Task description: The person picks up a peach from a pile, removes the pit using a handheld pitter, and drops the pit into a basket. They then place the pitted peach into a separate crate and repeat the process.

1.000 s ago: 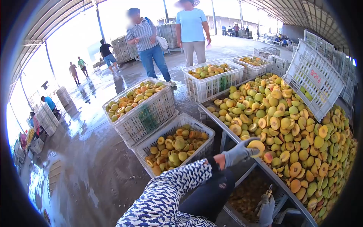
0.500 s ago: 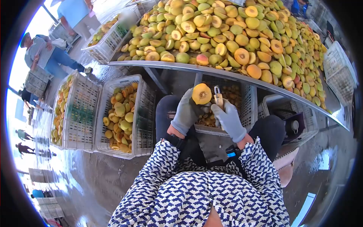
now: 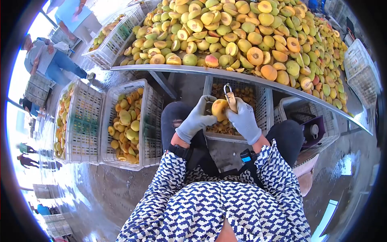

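Note:
My left hand (image 3: 195, 123), in a grey glove, is closed around a yellow peach half (image 3: 219, 109) in front of my knees. In my gloved right hand (image 3: 246, 122) is a pitting tool with a wooden handle (image 3: 231, 101) and a metal loop at its tip. The loop points up and away from the peach half, and the right fingers reach against the fruit's right side. Below and beyond both hands stands a crate (image 3: 265, 109) with small orange-brown pieces in it, partly hidden by the hands.
A metal-edged table (image 3: 173, 69) bears a large heap of peach halves (image 3: 242, 40). Crates of peaches (image 3: 144, 149) (image 3: 82, 155) stand at my left. A basket with a dark purple bag (image 3: 318, 135) is at my right. People stand far left on wet floor.
The peach half has come lower and turned, its cut face less toward me. My right hand has moved up against it, and the tool now tilts upper-left.

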Tool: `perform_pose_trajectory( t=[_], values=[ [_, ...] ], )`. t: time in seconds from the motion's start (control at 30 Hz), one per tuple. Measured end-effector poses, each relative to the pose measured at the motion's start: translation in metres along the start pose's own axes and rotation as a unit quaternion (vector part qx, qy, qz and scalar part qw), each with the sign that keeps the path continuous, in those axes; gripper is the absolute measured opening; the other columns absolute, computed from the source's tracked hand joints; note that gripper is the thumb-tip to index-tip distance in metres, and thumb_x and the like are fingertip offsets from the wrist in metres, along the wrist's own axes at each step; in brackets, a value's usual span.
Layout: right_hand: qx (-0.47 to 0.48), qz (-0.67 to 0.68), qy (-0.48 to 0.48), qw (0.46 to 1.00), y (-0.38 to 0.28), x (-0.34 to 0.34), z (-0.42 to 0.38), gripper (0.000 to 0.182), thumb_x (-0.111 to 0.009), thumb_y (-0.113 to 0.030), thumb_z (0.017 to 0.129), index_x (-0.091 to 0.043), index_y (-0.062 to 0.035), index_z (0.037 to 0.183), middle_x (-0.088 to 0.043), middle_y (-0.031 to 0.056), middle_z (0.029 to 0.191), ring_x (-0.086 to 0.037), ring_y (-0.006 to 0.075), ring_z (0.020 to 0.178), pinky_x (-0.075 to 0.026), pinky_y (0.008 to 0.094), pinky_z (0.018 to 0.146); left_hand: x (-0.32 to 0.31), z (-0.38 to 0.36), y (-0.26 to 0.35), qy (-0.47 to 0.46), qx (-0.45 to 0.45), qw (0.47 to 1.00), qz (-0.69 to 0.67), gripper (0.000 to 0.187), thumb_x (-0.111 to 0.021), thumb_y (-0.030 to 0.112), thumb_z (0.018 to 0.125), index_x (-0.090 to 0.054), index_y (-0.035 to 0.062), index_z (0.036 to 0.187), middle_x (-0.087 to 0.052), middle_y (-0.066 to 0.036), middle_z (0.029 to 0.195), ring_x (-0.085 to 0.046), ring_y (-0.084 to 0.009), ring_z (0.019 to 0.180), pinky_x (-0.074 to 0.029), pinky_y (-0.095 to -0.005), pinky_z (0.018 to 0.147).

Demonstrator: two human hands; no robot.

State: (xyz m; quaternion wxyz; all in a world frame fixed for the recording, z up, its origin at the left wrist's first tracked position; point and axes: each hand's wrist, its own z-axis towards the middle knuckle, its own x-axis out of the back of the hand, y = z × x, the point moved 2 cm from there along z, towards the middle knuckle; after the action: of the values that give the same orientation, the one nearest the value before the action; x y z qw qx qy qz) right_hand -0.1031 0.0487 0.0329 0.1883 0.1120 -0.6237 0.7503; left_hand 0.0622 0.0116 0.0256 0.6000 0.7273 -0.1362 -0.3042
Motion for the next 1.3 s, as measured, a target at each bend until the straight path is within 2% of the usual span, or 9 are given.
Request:
perform_pose_trajectory(
  t=[0.07, 0.27, 0.33, 0.4, 0.47, 0.67, 0.9, 1.07, 1.3],
  values=[
    [0.049, -0.091, 0.023, 0.994, 0.000, 0.000, -0.001, 0.030, -0.063, -0.019, 0.078, -0.055, 0.0008, 0.099, -0.061, 0.0177, 0.075, -0.060, 0.0335, 0.065, -0.048, 0.0378, 0.062, 0.000, 0.006, -0.018, -0.010, -0.100, 0.987, 0.123, 0.061, -0.062, 0.006, 0.070, -0.037, 0.0047, 0.125, -0.052, -0.004, 0.108, -0.052, -0.0099, 0.093, -0.046, -0.0196, 0.075],
    [0.034, 0.029, 0.108, 0.993, -0.026, 0.002, -0.016, 0.022, -0.057, -0.020, 0.086, -0.052, -0.0005, 0.096, -0.060, 0.0181, 0.072, -0.060, 0.0347, 0.065, -0.045, 0.0388, 0.056, -0.019, 0.009, -0.002, 0.027, -0.001, 0.975, -0.221, 0.058, -0.069, 0.007, 0.072, -0.039, 0.0032, 0.121, -0.053, -0.007, 0.110, -0.053, -0.0157, 0.103, -0.047, -0.0252, 0.083],
    [0.069, -0.006, 0.104, 0.992, -0.031, -0.002, -0.027, 0.019, -0.054, -0.018, 0.089, -0.052, -0.0005, 0.096, -0.060, 0.0186, 0.072, -0.060, 0.0346, 0.064, -0.045, 0.0383, 0.054, -0.011, 0.007, 0.008, 0.134, -0.218, 0.967, 0.011, 0.042, -0.064, 0.014, 0.080, -0.042, 0.0054, 0.115, -0.054, -0.010, 0.109, -0.055, -0.0172, 0.102, -0.048, -0.0286, 0.083],
    [0.084, -0.053, 0.028, 0.995, -0.039, -0.014, -0.037, 0.018, -0.054, -0.018, 0.088, -0.052, -0.0009, 0.094, -0.060, 0.0179, 0.072, -0.060, 0.0345, 0.063, -0.045, 0.0389, 0.053, -0.009, 0.005, 0.012, 0.187, -0.207, 0.960, 0.040, 0.031, -0.056, 0.022, 0.087, -0.044, 0.0079, 0.111, -0.055, -0.012, 0.106, -0.057, -0.0218, 0.099, -0.050, -0.0341, 0.083],
    [0.095, -0.090, 0.035, 0.991, -0.046, -0.021, -0.037, 0.017, -0.056, -0.018, 0.087, -0.053, -0.0016, 0.092, -0.060, 0.0166, 0.070, -0.060, 0.0335, 0.062, -0.046, 0.0385, 0.053, -0.019, 0.002, 0.030, 0.175, -0.129, 0.922, -0.320, 0.027, -0.046, 0.029, 0.092, -0.042, 0.0106, 0.111, -0.058, -0.014, 0.099, -0.060, -0.0252, 0.089, -0.052, -0.0348, 0.073],
    [0.181, -0.185, 0.126, 0.958, -0.059, -0.033, -0.031, 0.018, -0.060, -0.020, 0.084, -0.054, -0.0040, 0.089, -0.060, 0.0128, 0.070, -0.060, 0.0276, 0.056, -0.048, 0.0334, 0.047, -0.023, -0.006, 0.037, 0.190, -0.182, 0.924, -0.279, 0.025, -0.046, 0.022, 0.089, -0.050, 0.0028, 0.105, -0.059, -0.014, 0.100, -0.061, -0.0258, 0.087, -0.051, -0.0340, 0.076],
    [0.173, -0.220, 0.138, 0.950, -0.071, -0.038, -0.034, 0.020, -0.059, -0.023, 0.085, -0.055, -0.0047, 0.093, -0.060, 0.0121, 0.070, -0.059, 0.0269, 0.053, -0.047, 0.0334, 0.046, -0.033, -0.013, 0.049, 0.279, -0.202, 0.928, -0.143, 0.039, -0.045, 0.038, 0.093, -0.054, 0.0014, 0.104, -0.061, -0.009, 0.094, -0.060, -0.0169, 0.082, -0.051, -0.0283, 0.073],
    [0.117, -0.043, 0.205, 0.971, -0.073, -0.028, -0.031, 0.019, -0.053, -0.019, 0.089, -0.053, -0.0013, 0.094, -0.059, 0.0164, 0.071, -0.059, 0.0332, 0.060, -0.045, 0.0386, 0.050, -0.035, -0.016, 0.054, 0.311, -0.241, 0.911, -0.124, 0.043, -0.042, 0.041, 0.094, -0.052, 0.0010, 0.106, -0.061, -0.010, 0.094, -0.061, -0.0175, 0.081, -0.051, -0.0279, 0.073],
    [0.176, -0.098, 0.131, 0.971, -0.076, -0.013, -0.032, 0.018, -0.057, -0.020, 0.086, -0.052, -0.0021, 0.089, -0.059, 0.0161, 0.068, -0.059, 0.0332, 0.058, -0.046, 0.0388, 0.050, -0.031, -0.012, 0.053, 0.298, -0.240, 0.911, -0.152, 0.038, -0.050, 0.038, 0.091, -0.058, 0.0014, 0.099, -0.062, -0.007, 0.090, -0.060, -0.0124, 0.078, -0.050, -0.0249, 0.071]
  ],
)
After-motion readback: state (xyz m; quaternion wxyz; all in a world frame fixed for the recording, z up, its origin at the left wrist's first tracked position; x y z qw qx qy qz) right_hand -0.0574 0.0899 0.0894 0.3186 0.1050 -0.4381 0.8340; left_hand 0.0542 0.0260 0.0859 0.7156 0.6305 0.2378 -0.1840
